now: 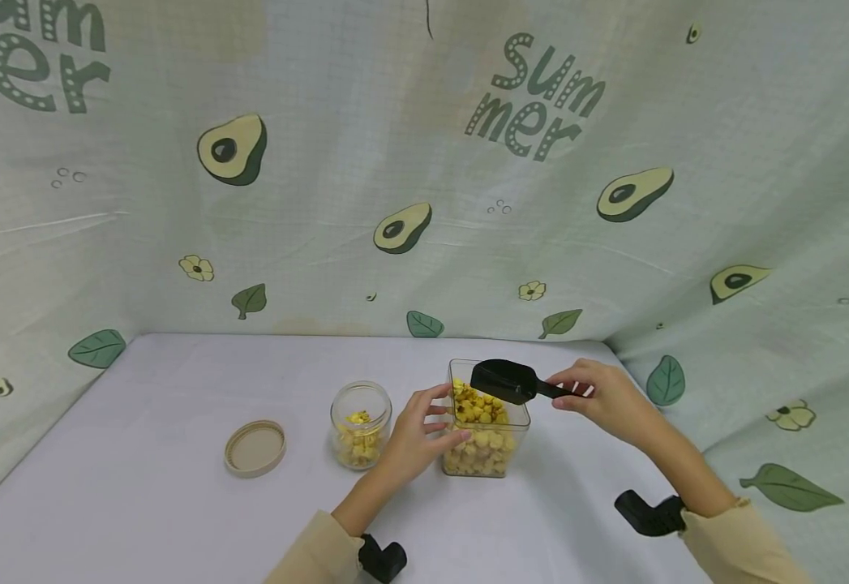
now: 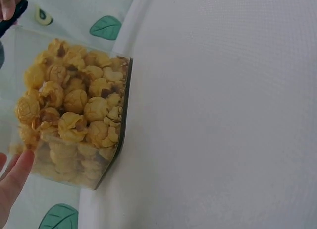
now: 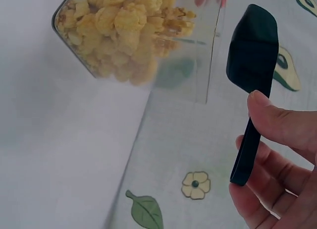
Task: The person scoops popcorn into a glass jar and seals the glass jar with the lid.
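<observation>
In the head view my left hand (image 1: 413, 430) holds a clear square container (image 1: 488, 450) by its left side, thumb on the front wall and fingers spread along the side. Yellow popcorn (image 2: 74, 100) partly fills that container. My right hand (image 1: 606, 401) grips a black scoop (image 1: 504, 380) by the handle, above the container's rim. In the right wrist view the scoop (image 3: 253, 50) is seen tilted, with thumb and fingers pinching its handle; the inside of its bowl is hidden. A round glass jar (image 1: 360, 397) containing some popcorn stands left of my left hand.
A beige round lid (image 1: 255, 448) lies on the white table (image 1: 139, 503), left of the jar. Behind the table hangs a pale cloth (image 1: 322, 162) printed with avocados and leaves. Black wrist mounts (image 1: 649, 513) sit on both forearms.
</observation>
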Action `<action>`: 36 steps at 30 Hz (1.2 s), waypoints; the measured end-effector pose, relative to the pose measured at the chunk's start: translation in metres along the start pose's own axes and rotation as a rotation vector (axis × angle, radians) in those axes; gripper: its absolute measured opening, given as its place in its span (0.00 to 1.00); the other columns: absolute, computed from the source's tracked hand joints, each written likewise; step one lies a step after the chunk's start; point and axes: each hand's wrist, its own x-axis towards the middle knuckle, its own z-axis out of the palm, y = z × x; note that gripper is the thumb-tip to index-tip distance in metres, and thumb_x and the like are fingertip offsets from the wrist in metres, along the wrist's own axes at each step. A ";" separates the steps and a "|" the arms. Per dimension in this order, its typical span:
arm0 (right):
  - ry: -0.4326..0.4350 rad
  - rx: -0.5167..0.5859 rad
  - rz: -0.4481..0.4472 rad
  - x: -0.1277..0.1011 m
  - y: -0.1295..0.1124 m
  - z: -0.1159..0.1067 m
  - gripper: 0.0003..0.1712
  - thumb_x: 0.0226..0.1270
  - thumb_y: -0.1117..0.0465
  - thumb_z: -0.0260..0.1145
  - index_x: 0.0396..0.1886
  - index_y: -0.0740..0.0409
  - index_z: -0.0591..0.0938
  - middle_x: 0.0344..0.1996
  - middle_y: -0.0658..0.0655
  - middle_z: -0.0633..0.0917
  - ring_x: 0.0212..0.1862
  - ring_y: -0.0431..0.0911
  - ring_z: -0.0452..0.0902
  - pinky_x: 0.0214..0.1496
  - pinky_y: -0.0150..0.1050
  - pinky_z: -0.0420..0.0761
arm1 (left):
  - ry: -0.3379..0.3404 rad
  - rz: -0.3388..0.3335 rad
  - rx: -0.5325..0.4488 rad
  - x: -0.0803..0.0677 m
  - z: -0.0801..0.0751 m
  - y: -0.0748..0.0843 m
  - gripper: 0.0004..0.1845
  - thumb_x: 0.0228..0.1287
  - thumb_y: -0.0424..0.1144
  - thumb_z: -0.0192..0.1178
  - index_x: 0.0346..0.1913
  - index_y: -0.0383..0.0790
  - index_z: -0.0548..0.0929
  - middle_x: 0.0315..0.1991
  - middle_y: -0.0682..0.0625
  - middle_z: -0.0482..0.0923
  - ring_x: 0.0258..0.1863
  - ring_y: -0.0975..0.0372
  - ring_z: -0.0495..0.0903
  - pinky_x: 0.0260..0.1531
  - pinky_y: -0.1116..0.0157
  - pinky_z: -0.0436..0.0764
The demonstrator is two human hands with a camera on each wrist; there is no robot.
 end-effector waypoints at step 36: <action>-0.304 -1.136 -0.306 0.071 -0.100 0.001 0.03 0.52 0.61 0.72 0.26 0.52 0.84 0.25 0.52 0.78 0.31 0.45 0.65 0.32 0.35 0.69 | -0.001 0.005 -0.039 0.002 0.000 -0.004 0.35 0.57 0.34 0.64 0.66 0.31 0.62 0.62 0.33 0.61 0.56 0.41 0.69 0.55 0.45 0.74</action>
